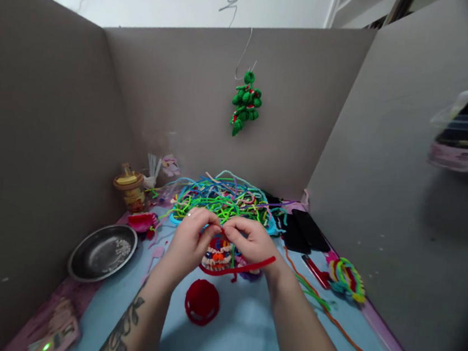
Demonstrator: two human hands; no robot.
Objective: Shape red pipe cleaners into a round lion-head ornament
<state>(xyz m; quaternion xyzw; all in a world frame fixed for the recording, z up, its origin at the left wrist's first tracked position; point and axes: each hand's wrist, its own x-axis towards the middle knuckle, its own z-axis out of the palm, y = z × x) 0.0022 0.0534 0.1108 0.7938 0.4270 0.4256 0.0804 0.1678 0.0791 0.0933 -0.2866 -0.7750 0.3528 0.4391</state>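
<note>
My left hand [193,239] and my right hand [252,240] meet above the middle of the table, thumbs and fingertips pinched together. Between them is a red fuzzy pipe cleaner [244,269]; its long tail curves below the fingers toward my right wrist. The exact spot where the fingertips grip it is partly hidden. Just behind and under the hands lies a multicoloured pipe-cleaner piece [218,257] with beige, orange and blue parts. Nearer to me, between my forearms, rests a round red fuzzy piece [201,301] with pale marks along its lower edge.
A blue-rimmed tray [175,219] heaped with pipe cleaners stands behind my hands. A metal bowl [80,262] with small white bits sits left. On the right lie dark phone-like slabs [310,229], a red-handled tool [316,271] and loose pipe cleaners [346,335]. Grey panels [176,90] enclose the table.
</note>
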